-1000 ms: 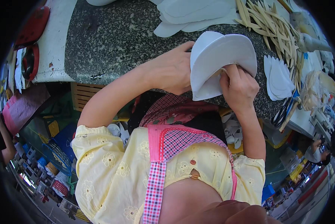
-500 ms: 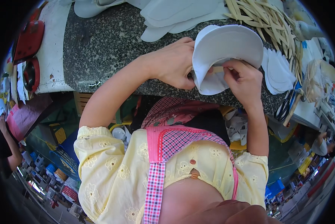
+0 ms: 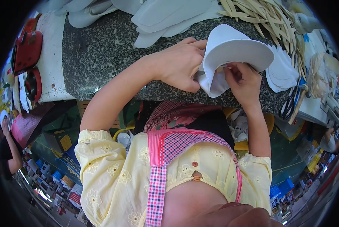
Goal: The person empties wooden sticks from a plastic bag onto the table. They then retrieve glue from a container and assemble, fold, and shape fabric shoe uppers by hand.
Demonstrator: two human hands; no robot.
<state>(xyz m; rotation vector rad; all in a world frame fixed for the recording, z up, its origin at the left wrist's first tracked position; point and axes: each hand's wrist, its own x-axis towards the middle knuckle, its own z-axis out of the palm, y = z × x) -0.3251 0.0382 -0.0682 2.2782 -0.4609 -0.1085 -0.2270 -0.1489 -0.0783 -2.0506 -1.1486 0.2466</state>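
A white, curved, stiff piece [image 3: 237,49] that looks like a shoe upper is held up over the near right part of the dark speckled worktop [image 3: 109,49]. My left hand [image 3: 182,66] grips its left side, with the thumb at the lower edge and the fingertips hidden behind it. Inside its opening, my right hand [image 3: 245,81] pinches with thumb and forefinger at the inner edge. A bit of a small beige piece [image 3: 219,70] shows beside those fingertips.
Flat white sole-shaped pieces [image 3: 169,17] lie at the back, beside a heap of beige pointed strips [image 3: 260,19]. Smaller white ovals [image 3: 283,72] and scissors [image 3: 286,108] are to the right. Red tools [image 3: 27,51] stand far left. A co-worker's arm [image 3: 13,151] shows at the left rim.
The white piece has tilted and turned, its broad curved flap shifting right and lower. My left hand moved slightly right with it, while my right fingers still pinch inside the opening.
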